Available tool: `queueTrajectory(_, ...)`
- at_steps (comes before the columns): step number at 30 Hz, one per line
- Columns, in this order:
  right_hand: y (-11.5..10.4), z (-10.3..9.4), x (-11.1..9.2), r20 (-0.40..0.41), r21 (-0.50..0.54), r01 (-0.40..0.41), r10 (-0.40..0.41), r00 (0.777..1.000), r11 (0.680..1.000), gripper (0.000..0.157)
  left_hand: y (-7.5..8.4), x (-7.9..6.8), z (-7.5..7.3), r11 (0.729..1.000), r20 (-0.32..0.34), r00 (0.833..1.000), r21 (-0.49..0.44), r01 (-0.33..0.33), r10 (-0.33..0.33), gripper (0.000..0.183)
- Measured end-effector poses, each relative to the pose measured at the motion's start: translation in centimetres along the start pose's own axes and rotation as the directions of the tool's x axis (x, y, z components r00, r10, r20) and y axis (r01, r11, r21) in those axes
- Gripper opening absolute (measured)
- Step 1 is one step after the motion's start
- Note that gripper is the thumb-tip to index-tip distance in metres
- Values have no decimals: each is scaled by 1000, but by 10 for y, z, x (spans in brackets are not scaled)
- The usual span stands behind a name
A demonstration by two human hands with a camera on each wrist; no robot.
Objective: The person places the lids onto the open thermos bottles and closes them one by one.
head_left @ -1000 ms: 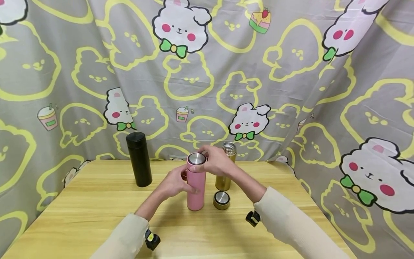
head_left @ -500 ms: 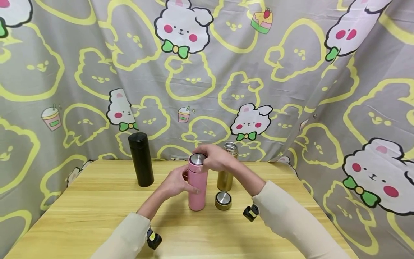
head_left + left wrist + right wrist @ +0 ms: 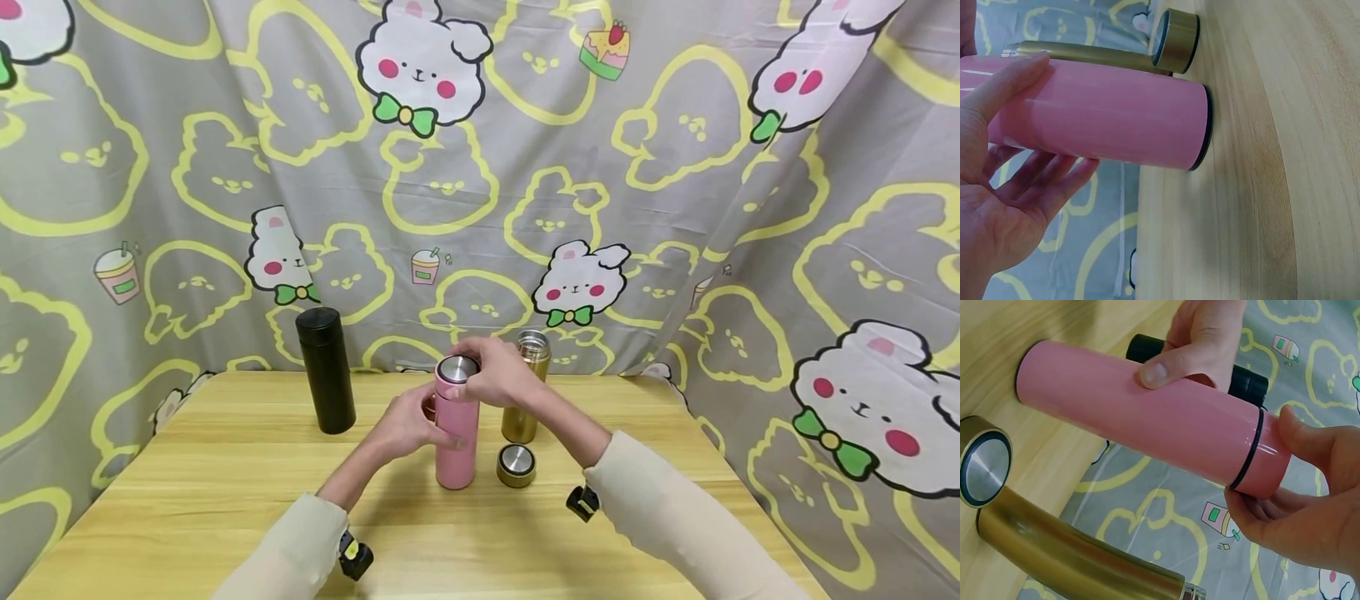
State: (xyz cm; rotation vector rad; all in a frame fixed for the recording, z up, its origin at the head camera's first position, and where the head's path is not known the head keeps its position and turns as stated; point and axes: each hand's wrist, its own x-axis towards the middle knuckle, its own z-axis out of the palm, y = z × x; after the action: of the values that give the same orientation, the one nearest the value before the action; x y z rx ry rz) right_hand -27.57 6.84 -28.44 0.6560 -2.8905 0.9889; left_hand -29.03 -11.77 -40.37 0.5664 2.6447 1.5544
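A pink thermos bottle (image 3: 456, 446) stands upright on the table in the head view. My left hand (image 3: 405, 427) grips its body from the left, thumb across the near side, fingers around the back. At the top, my right hand (image 3: 498, 373) holds the pink lid (image 3: 1269, 464) between thumb and fingers. The lid sits on the bottle, a dark ring showing at the seam in the right wrist view. Behind my right hand stands a gold thermos bottle (image 3: 519, 425) with its threaded mouth uncovered. Its gold lid (image 3: 516, 467) lies on the table just right of the pink bottle.
A black thermos bottle (image 3: 327, 375) with its lid on stands at the back left of the wooden table (image 3: 225, 467). A patterned curtain (image 3: 465, 167) hangs behind the table and along its sides. Each sleeve carries a small black wrist camera.
My right fingers have shifted slightly around the pink lid. The left hand keeps its grip, and the bottles and gold lid stay in place.
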Motion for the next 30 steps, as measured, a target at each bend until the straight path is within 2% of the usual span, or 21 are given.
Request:
queueTrajectory(6,1,7,-5,-98,-18,6,-8,995,1000,64,2,0,1,1000,-18,1000,7,-7,7,80)
queueTrajectory(12,2,9,-7,-142,-11,10,-11,990,1000,61,3,-1,1,1000,-28,1000,21,-6,6,80)
queueTrajectory(22,7,7,-7,-111,22,30,-27,993,999,63,2,0,0,1000,-2,1000,16,-16,16,79)
queueTrajectory(30,11,8,-10,-100,37,45,-41,994,998,66,4,-1,-1,1000,51,998,-16,-19,19,77)
